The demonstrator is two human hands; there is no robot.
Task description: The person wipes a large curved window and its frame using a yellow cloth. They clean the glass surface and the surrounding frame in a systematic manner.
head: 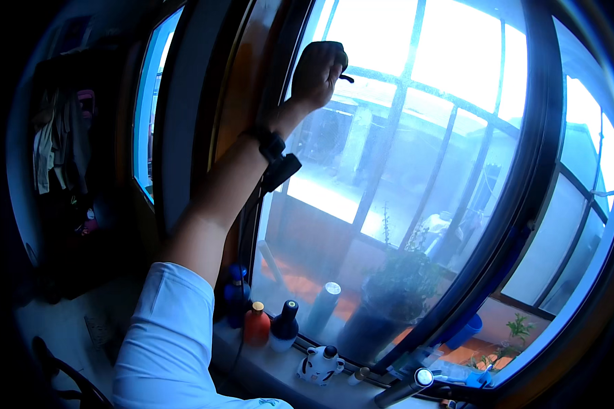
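My left hand (315, 76) is raised against the upper left part of a large window pane (368, 168). Its fingers are curled around a dark object (344, 60), with a short black end sticking out to the right. The hand covers most of it, so I cannot tell what it is. Around my left wrist is a black strap carrying a small black device (282, 171). My right hand is out of view. Below the pane, a white cow-like figurine with a black cap (321, 365) stands on the sill (281, 376).
Along the sill stand a red bottle (257, 325), a dark-and-white bottle (284, 327), a blue bottle (237, 291) and a metallic cylinder (404, 388). A potted plant (399, 286) is behind the glass. Clothes (59, 138) hang at far left, above a dark chair (66, 373).
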